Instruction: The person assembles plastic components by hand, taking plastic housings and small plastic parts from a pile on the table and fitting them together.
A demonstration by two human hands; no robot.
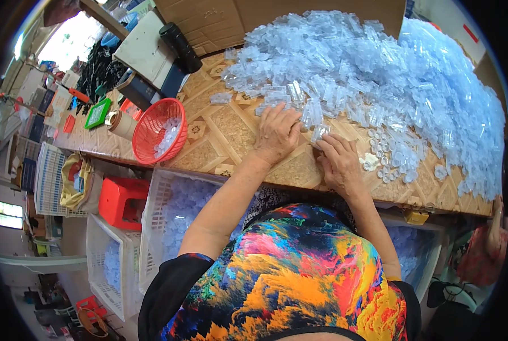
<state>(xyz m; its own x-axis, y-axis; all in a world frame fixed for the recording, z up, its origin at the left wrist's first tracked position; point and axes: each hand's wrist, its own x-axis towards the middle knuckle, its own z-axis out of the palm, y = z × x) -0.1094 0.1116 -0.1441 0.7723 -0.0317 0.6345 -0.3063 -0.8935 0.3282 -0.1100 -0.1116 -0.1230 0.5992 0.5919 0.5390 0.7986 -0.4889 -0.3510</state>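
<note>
A large heap of clear, bluish plastic tubes (333,57) covers the far and right side of the table. My left hand (277,134) lies at the heap's near edge. Its fingers stretch over a few loose tubes (276,94), and nothing shows gripped in them. Just to the right, my right hand (340,162) pinches a short clear plastic tube (320,132) between thumb and fingers, low over the tabletop. Beside that hand lie several small clear rings (383,149) and a crumpled whitish scrap (370,162).
A red plastic basket (145,139) with some clear pieces stands left on the patterned table (225,125). Behind it are a tape roll (121,124), a green tray (97,113) and a black cylinder (180,46). Below sit white crates (151,227) and a red stool (117,199).
</note>
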